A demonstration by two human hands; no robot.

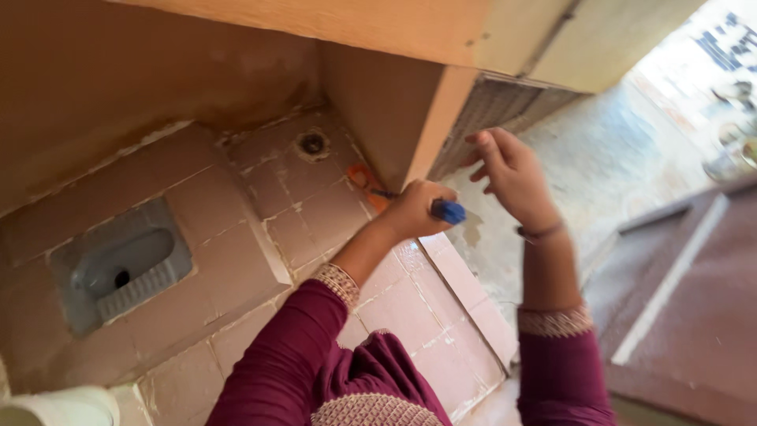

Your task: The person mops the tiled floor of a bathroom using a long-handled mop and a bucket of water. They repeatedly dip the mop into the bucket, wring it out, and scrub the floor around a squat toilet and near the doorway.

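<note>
Tiled floor (236,268), squat toilet (118,264), left fingers (414,207) holding blue-handled brush (448,211), right fingers (493,150) spread.

Home toilet room: squat pan (122,264), floor drain (313,143), tiled floor (236,260).

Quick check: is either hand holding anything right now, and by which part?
The left hand grips a brush by its blue handle; the orange head is beyond the fist. The right hand holds nothing, fingers spread.
</note>
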